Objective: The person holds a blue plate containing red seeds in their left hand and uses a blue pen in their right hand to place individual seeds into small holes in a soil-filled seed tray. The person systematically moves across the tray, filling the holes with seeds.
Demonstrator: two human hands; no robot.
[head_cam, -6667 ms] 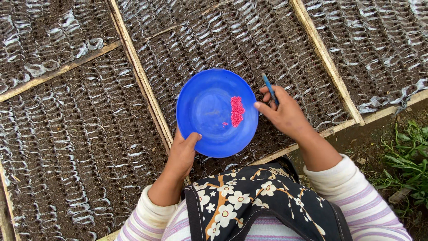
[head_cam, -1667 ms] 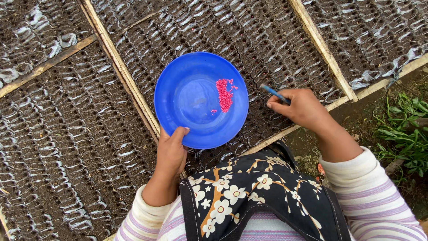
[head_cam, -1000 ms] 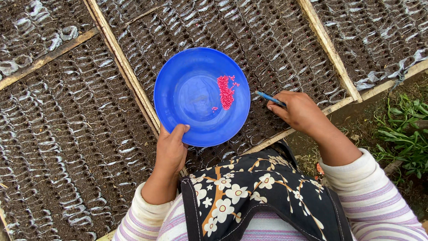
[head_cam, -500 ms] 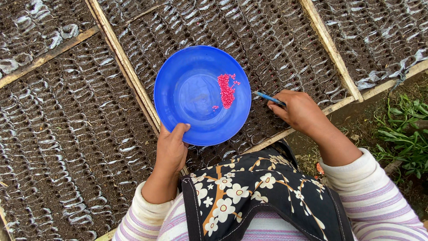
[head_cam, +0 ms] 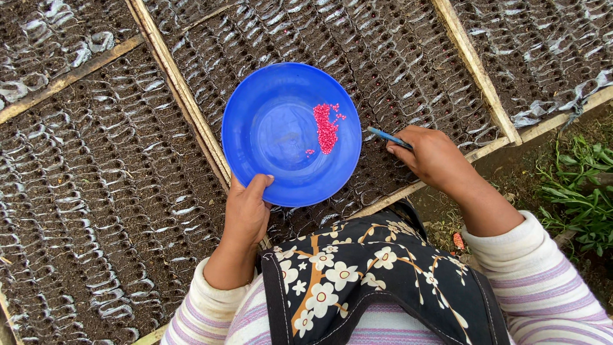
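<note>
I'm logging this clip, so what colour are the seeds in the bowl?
Bright pink seeds, clustered inside the blue bowl; the head view shows them.

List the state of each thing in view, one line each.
Blue bowl: held level at its near rim, over the bags.
Pink seeds: small heap inside the bowl, a few loose.
Left hand: gripping the bowl.
Right hand: closed on the stick.
Blue stick: tip down at the soil-filled bags.

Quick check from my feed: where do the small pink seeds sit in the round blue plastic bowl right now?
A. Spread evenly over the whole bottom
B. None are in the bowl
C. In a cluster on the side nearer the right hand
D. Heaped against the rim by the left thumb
C: the small pink seeds lie clustered in the round blue plastic bowl on the side toward the right hand, away from the left hand gripping the near rim.
</note>
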